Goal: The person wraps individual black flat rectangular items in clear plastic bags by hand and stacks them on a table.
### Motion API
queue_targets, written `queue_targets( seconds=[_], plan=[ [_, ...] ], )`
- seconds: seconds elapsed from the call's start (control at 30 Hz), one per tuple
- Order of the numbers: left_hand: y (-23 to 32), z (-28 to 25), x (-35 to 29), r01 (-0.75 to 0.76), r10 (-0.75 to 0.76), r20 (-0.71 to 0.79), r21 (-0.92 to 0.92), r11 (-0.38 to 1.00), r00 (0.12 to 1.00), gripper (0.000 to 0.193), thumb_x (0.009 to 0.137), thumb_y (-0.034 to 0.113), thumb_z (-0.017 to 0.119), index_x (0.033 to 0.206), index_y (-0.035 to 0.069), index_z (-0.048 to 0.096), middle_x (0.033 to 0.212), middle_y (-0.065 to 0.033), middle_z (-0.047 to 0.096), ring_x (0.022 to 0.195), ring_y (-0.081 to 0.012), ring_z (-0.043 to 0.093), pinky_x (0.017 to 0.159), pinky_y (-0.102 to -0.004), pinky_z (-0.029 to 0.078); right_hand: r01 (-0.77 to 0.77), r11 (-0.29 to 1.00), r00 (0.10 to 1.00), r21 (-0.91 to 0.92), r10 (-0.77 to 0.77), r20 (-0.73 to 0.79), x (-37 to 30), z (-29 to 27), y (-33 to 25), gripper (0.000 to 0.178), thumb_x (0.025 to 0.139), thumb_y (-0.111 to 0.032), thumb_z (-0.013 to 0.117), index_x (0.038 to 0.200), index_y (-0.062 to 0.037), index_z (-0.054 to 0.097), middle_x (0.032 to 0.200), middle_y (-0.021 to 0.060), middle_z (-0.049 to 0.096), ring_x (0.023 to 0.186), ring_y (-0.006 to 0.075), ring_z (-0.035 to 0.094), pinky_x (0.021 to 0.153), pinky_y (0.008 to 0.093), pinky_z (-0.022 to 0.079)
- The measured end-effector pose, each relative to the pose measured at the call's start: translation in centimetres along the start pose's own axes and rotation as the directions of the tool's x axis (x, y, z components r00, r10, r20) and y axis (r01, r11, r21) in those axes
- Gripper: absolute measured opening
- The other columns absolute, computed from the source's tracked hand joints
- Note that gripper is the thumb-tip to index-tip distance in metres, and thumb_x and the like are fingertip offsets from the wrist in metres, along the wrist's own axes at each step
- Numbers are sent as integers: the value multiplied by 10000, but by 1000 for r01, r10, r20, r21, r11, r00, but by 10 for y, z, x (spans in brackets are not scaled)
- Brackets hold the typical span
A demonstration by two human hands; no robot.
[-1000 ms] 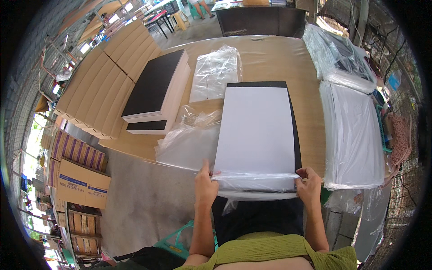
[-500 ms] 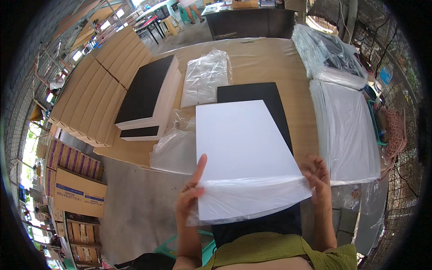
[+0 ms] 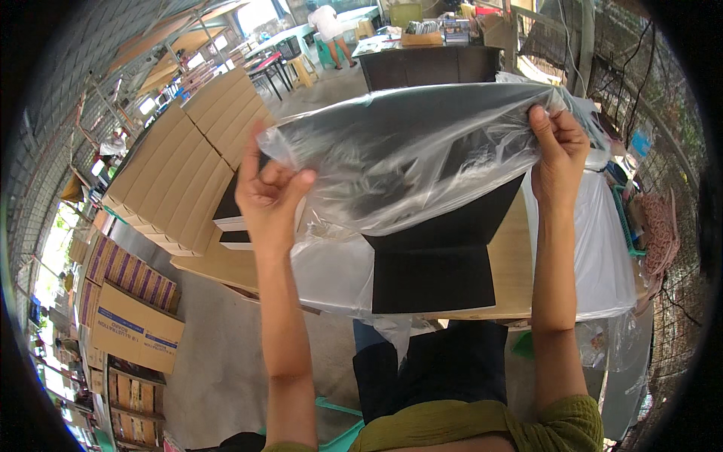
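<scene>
A clear plastic bag (image 3: 422, 162) is stretched across in front of me, raised above the table. My left hand (image 3: 273, 184) grips its left end, thumb toward me and some fingers blurred behind. At the upper right corner, my right hand (image 3: 557, 143) pinches the film between thumb and fingers. A dark board shows through the film and emerges below its lower edge; how far it sits inside I cannot tell. Beneath, a black board (image 3: 433, 279) lies flat at the table's near edge. Loose clear plastic bags (image 3: 331, 264) lie left of it.
Brown cartons (image 3: 169, 169) stand in rows at the left, beside a stack of black-topped boards (image 3: 230, 207). Plastic-wrapped white sheets (image 3: 595, 256) are piled on the right. A green stool (image 3: 343, 429) is below, and a person (image 3: 327, 30) stands far back.
Both hands have risen and moved away from me, lifting the plastic bag. The white board face no longer shows; dark board is seen instead. The view has tilted up slightly.
</scene>
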State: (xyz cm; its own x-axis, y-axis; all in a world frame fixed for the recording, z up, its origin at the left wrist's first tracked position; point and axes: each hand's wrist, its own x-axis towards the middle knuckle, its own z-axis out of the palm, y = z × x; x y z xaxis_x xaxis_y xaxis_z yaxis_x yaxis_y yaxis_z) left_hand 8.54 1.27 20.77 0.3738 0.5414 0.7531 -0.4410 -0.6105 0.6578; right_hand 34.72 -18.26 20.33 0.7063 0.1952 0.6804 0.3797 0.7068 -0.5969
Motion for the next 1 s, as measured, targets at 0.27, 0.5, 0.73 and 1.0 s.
queue_targets(
  seconds=[0.27,0.5,0.73,1.0],
  plan=[
    [-116,-1,-66,236,-233,-42,73,969,972,183,767,71,780,897,-11,680,718,48,577,623,-23,452,550,-189,337,-90,950,996,-298,87,-22,-58,-72,64,238,926,-223,623,812,-15,642,736,-80,536,689,26,430,618,209,332],
    [-169,11,-113,330,-328,-37,51,943,944,119,813,44,723,905,-19,680,779,9,627,695,-65,527,652,-208,417,-249,946,967,-210,232,-104,-141,-110,123,184,905,-150,649,960,25,657,811,-33,593,719,52,496,682,198,397],
    [-136,25,-126,218,-186,-124,343,914,975,322,844,194,711,1049,-49,657,790,-98,659,737,-194,614,699,-290,463,-262,882,964,-391,224,-142,-162,-62,73,476,914,-39,596,1361,20,443,1109,75,615,954,97,570,852,236,438],
    [-48,19,-215,444,-654,-13,745,498,756,454,854,88,582,1291,-18,520,911,-276,647,786,-401,647,715,-396,497,-207,330,774,-921,631,52,-194,-89,6,708,710,-221,791,1317,-32,478,803,127,545,712,263,563,649,346,451]
  ],
)
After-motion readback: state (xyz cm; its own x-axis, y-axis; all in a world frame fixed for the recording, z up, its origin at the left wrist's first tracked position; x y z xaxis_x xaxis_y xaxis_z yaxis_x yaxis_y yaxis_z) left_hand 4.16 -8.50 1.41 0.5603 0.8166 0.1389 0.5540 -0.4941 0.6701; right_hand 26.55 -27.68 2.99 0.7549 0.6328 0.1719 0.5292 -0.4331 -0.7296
